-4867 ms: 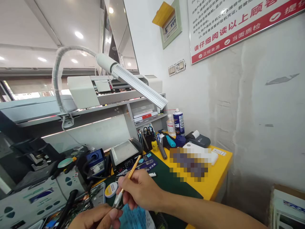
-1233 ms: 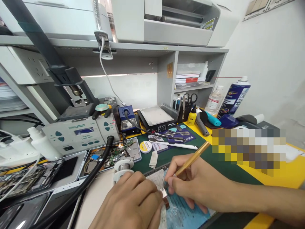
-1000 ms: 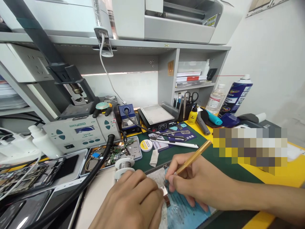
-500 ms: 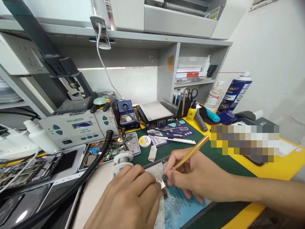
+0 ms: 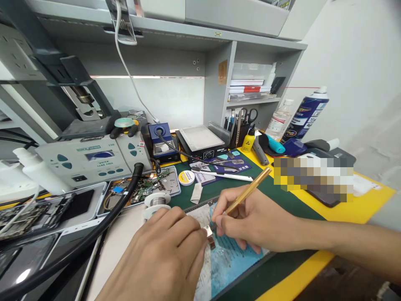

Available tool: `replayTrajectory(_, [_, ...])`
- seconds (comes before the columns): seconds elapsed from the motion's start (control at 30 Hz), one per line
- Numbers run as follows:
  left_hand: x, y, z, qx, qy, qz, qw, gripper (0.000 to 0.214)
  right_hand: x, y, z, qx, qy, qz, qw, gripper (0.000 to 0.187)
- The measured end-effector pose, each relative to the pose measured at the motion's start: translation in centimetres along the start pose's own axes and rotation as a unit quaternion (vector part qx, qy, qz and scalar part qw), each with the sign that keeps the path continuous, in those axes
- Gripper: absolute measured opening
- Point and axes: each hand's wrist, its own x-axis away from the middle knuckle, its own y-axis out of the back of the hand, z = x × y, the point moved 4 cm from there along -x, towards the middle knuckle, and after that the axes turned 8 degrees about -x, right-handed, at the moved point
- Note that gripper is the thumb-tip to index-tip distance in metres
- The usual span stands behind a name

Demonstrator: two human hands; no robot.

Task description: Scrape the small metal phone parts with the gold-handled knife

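Your right hand [image 5: 247, 217] pinches the gold tool [image 5: 249, 190], and your left hand [image 5: 159, 251], grip hidden, curls at the small shiny part [image 5: 208, 230] over the blue sheet [image 5: 233, 261], likely light and bendy, so hold its edges.

A workpiece [image 5: 208, 230] lies between the left hand [image 5: 159, 251] and right hand [image 5: 250, 221], over a sheet [image 5: 234, 261], with a mat [image 5: 266, 274] to the sheet's right. Behind, a tray [image 5: 171, 180] of circuit boards [image 5: 149, 186] lies left of a tub [image 5: 186, 177]; farther back, a hot plate [image 5: 203, 138] stands left of a tool holder [image 5: 243, 133], bottle [image 5: 278, 123] and spray can [image 5: 305, 113].
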Motion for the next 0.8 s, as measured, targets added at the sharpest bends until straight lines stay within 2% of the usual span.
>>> replayTrajectory(0.23, [0.02, 0.01, -0.07, 0.002, 0.002, -0.001, 1.0, 0.022, 0.14, 0.04, 0.05, 0.01, 0.006, 0.001, 1.0, 0.008])
replayTrajectory(0.4, [-0.34, 0.07, -0.21, -0.006, -0.004, -0.023, 1.0, 0.023, 0.2, -0.05, 0.42, 0.023, 0.0, 0.005, 1.0, 0.005])
replayTrajectory(0.57, [-0.34, -0.4, -0.1, -0.011, -0.007, -0.01, 1.0, 0.022, 0.36, -0.11, 0.56, 0.021, 0.002, 0.008, 1.0, 0.004])
replayTrajectory(0.8, [-0.27, 0.13, -0.24, -0.017, 0.004, 0.01, 1.0, 0.021, 0.43, -0.09, 0.79, 0.014, 0.005, 0.018, 1.0, 0.005])
